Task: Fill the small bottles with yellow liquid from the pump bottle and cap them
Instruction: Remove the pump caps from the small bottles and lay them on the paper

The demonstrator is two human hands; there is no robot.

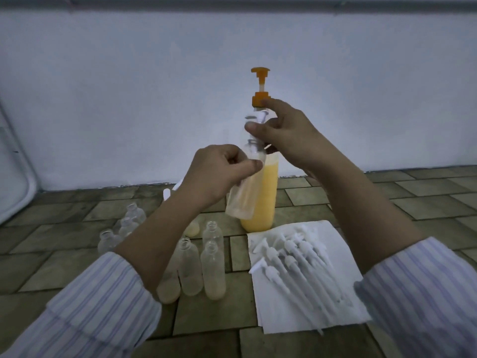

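Gripping a small clear bottle (pixel 245 187) near its shoulder, the left hand (pixel 219 171) curls its fingers and thumb round it at the middle of the frame, and the bottle hangs tilted, its base lower and to the left of its neck. Just above, the right hand (pixel 281 133) pinches a white pump cap (pixel 258 120) over the bottle's mouth, index finger stretched up toward the orange collar behind; the blur makes it hard to tell whether the cap's tube has entered the neck. Directly behind both hands stands the pump bottle (pixel 263 202), upright on the tiled floor (pixel 387 197), about half full of yellow liquid, its orange pump head (pixel 260 71) raised. Below and left of it a cluster of open small bottles (pixel 201 262) stands on the floor, several with a little pale yellow at the bottom. At lower right a white paper sheet (pixel 291 313) lies flat, carrying a heap of white pump caps with long tubes (pixel 296 259). Striped sleeves (pixel 103 306) cover both forearms at the bottom corners.
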